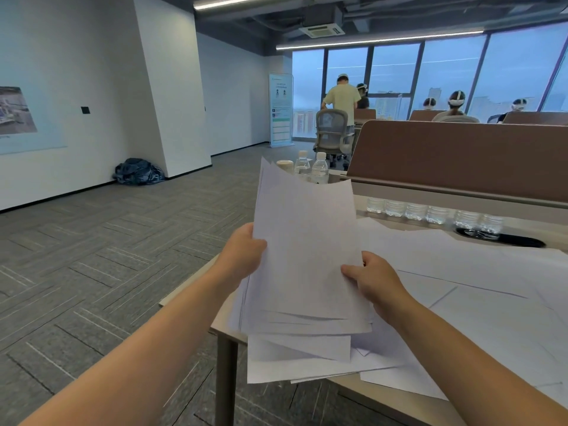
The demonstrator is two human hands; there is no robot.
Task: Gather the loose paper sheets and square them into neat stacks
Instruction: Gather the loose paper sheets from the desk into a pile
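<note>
Both forearms are reaching forward over the desk (399, 398) corner. The left hand (242, 256) and right hand (373, 279) are each gripping a side edge of a sheaf of white sheets (304, 241), thumbs on top, tilting it upright above loose papers (491, 287) that are lying scattered across the desk.

Arms outstretched, left hand (242, 256) and right hand (379, 282) in pinching grip.

Bottles (436, 214) behind sheets (491, 302), apparently on desk (541, 230)
</note>
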